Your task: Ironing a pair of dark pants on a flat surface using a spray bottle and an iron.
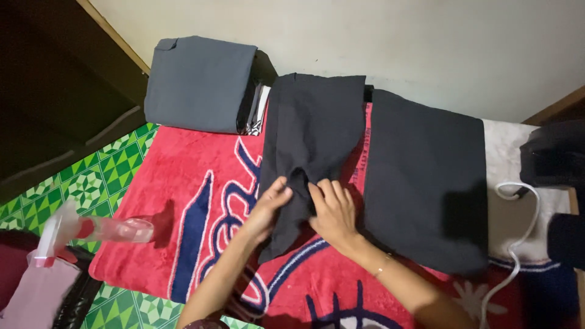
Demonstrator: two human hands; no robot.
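Both hands, left and right, pinch the dark garment: soft, limp, light; best gripped at edges.

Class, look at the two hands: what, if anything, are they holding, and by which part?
Both the left hand and right hand pinch the dark garment near its narrow lower middle, where the cloth bunches on the red blanket.

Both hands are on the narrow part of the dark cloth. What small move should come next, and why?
Probably smooth it flat: the dark cloth bunches where the left hand and right hand pinch it on the red blanket.
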